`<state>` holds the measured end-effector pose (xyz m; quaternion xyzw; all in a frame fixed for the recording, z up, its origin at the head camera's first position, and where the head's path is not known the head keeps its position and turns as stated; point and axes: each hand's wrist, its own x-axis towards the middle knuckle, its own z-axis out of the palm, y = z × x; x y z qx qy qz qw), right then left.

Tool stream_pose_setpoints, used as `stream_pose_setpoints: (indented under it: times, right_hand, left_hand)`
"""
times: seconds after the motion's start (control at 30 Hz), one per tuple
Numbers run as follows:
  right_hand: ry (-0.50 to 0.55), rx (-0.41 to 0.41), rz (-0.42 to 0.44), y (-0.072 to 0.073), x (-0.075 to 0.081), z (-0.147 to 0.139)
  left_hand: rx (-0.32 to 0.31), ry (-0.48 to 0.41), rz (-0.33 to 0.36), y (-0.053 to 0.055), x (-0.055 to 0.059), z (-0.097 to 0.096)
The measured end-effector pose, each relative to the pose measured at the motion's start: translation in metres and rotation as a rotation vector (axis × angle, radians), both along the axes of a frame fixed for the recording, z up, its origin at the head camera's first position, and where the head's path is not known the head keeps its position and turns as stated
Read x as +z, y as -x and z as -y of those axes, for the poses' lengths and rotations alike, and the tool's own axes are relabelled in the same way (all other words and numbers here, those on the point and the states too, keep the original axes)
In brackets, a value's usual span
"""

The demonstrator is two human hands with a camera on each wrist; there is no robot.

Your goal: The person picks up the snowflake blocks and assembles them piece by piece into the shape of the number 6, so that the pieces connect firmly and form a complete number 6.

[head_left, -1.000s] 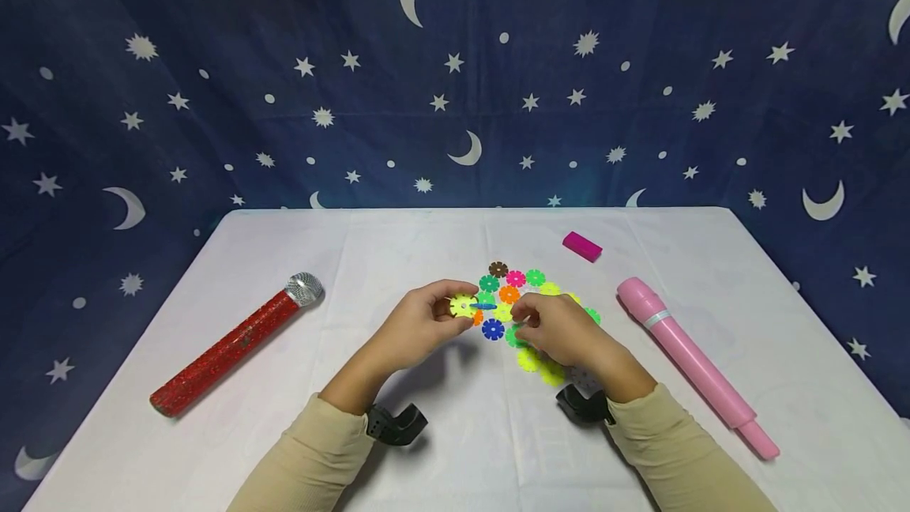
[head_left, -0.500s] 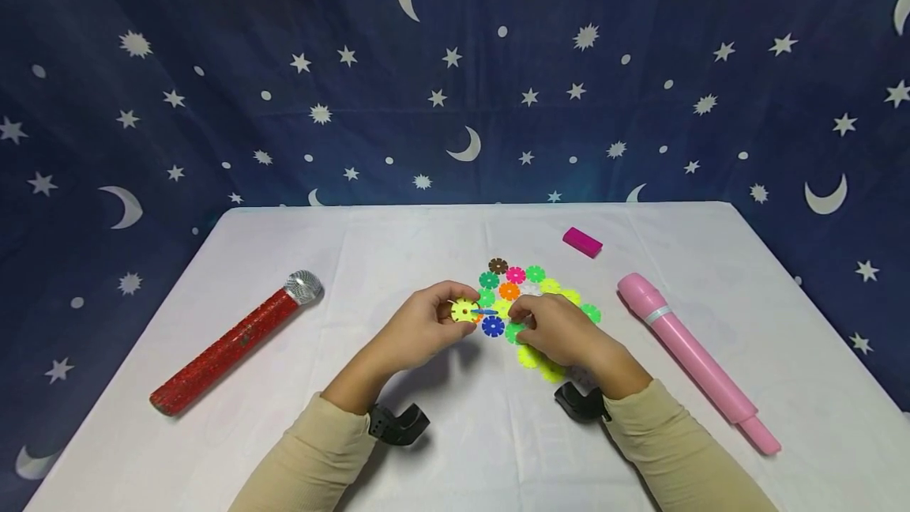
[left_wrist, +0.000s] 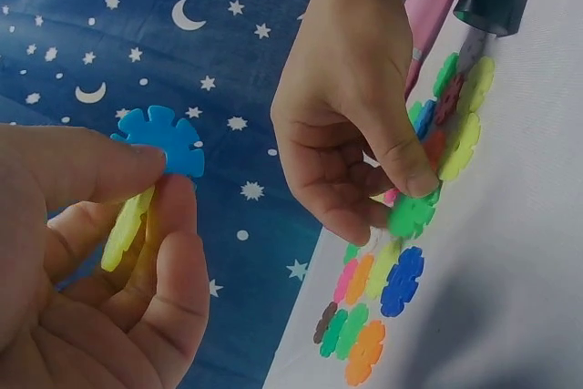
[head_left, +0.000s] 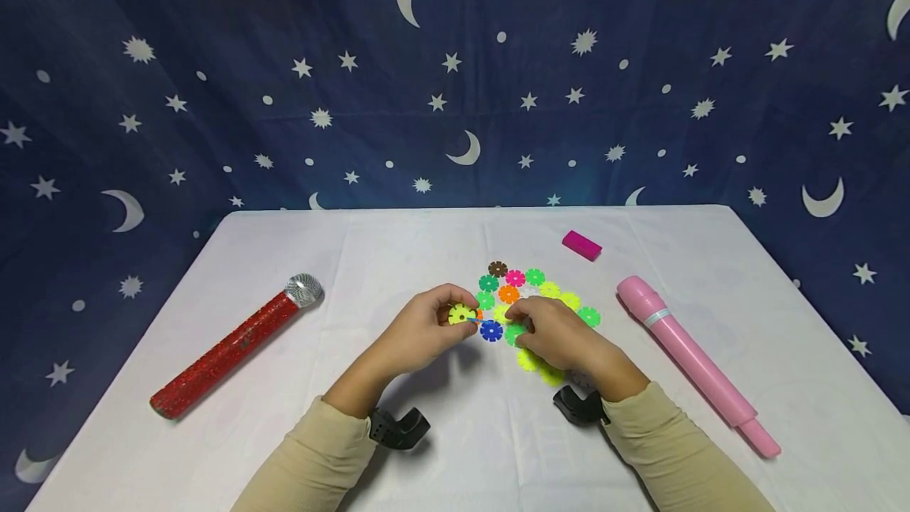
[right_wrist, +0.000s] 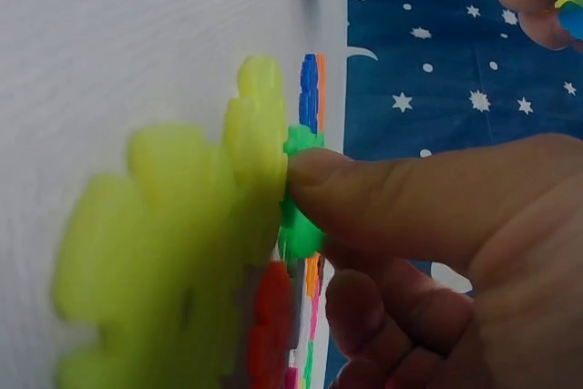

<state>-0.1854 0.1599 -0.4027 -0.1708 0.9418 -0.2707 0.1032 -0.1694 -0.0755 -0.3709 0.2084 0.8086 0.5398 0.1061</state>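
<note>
My left hand (head_left: 424,328) pinches a yellow notched interlocking disc (head_left: 460,314) between thumb and fingers, raised over the table. A light blue disc (left_wrist: 162,138), set crosswise to it, shows above the thumb in the left wrist view and edge-on in the head view. The right hand (head_left: 558,330) is lowered over the spread of discs, fingers curled. Its thumb and a fingertip pinch at a green disc (left_wrist: 414,216), part of which the thumb covers in the right wrist view. A dark blue disc (head_left: 491,330) lies flat between the hands.
More discs lie around the right hand, among them brown (head_left: 498,269), orange (head_left: 508,294) and yellow (head_left: 551,374). A red microphone (head_left: 235,346) lies at left, a pink microphone-shaped toy (head_left: 693,362) at right. A magenta block (head_left: 581,245) sits farther back on the white table (head_left: 398,243).
My left hand has tipped the joined yellow and blue discs, and the blue one sits slightly lower. The right hand has shifted a little left among the discs.
</note>
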Motion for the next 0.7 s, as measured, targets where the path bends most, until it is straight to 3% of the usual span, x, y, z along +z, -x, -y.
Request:
stream_pose_setpoints:
  times: [0.13, 0.27, 0.53, 0.7]
  right_hand:
    - [0.04, 0.034, -0.016, -0.001, 0.004, -0.004]
    - [0.153, 0.059, -0.033, -0.004, 0.014, -0.009]
    - [0.529, -0.007, -0.04, -0.015, 0.033, -0.007]
    - [0.625, -0.002, 0.004, -0.02, 0.039, -0.004]
  left_hand:
    - [-0.015, 0.007, -0.017, -0.001, 0.0, 0.0]
    - [-0.01, 0.018, -0.041, -0.001, 0.001, 0.001]
    - [0.079, 0.008, -0.055, -0.001, 0.001, -0.001]
    - [0.116, -0.018, -0.049, -0.001, 0.001, -0.002]
